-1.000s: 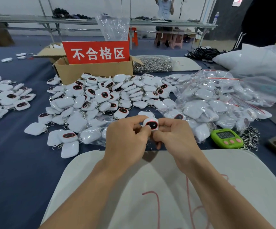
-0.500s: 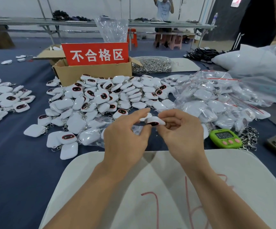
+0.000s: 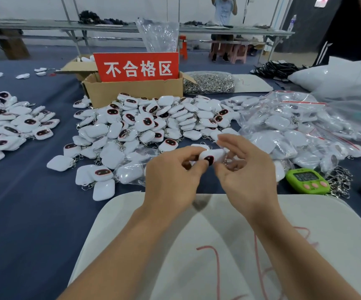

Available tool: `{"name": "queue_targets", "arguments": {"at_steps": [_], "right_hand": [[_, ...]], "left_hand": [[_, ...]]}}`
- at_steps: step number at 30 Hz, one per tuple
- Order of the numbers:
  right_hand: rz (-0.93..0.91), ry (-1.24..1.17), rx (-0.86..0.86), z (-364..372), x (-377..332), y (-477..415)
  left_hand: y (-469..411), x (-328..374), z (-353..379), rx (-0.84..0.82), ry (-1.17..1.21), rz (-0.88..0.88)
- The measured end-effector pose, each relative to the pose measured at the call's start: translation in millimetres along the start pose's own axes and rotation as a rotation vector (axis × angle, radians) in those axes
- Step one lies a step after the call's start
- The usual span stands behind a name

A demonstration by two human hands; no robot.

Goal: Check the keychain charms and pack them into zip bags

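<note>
A white keychain charm (image 3: pixel 210 156) with a dark, red-rimmed face is held up in front of me, tilted with its face towards me. My left hand (image 3: pixel 171 176) pinches its left end between thumb and forefinger. My right hand (image 3: pixel 246 169) holds its right end, where the metal ring hangs, with fingers loosely curved over it and the thumb below. A big heap of loose charms (image 3: pixel 145 124) lies just beyond my hands. Clear zip bags (image 3: pixel 294 131) filled with charms are piled at the right.
A white mat (image 3: pixel 218 245) with red marks lies under my forearms. A cardboard box (image 3: pixel 132 92) with a red sign (image 3: pixel 136 67) stands behind the heap. Another charm pile (image 3: pixel 13 126) lies far left. A green timer (image 3: pixel 307 180) and loose chains (image 3: pixel 339 182) sit right.
The charm has been turned between my fingers, from face-up to edge-on to tilted. My right hand's fingers have spread and lifted, and both hands rose slightly.
</note>
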State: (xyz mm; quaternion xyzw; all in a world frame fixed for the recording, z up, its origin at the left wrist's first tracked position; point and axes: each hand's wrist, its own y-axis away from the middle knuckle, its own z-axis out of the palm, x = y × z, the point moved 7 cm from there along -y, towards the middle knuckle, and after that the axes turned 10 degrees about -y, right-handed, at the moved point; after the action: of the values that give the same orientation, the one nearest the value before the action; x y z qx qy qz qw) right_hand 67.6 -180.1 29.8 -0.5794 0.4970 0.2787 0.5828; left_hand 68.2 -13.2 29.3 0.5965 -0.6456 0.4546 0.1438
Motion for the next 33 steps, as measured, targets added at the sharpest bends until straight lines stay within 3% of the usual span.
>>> {"name": "queue_targets", "arguments": {"at_steps": [3, 6, 11, 18, 27, 31, 33], "right_hand": [[-0.006, -0.005, -0.125, 9, 0, 3], [-0.020, 0.019, -0.125, 9, -1, -1], [0.068, -0.160, -0.174, 13, 9, -7], [0.170, -0.216, -0.153, 12, 14, -6], [0.275, -0.223, -0.190, 18, 18, -5], [0.279, -0.068, -0.087, 8, 25, -8], [0.278, 0.004, -0.007, -4, 29, -12]], "left_hand": [[-6, -9, 2, -0.026, 0.255, -0.123], [-7, -15, 3, -0.020, 0.377, -0.209], [-11, -15, 0, -0.012, 0.447, -0.166], [-8, -10, 4, -0.117, 0.263, -0.021], [-5, -7, 1, -0.026, 0.120, -0.008], [4, 0, -11, 0.151, -0.187, -0.033], [5, 4, -8, 0.091, -0.536, 0.004]]}}
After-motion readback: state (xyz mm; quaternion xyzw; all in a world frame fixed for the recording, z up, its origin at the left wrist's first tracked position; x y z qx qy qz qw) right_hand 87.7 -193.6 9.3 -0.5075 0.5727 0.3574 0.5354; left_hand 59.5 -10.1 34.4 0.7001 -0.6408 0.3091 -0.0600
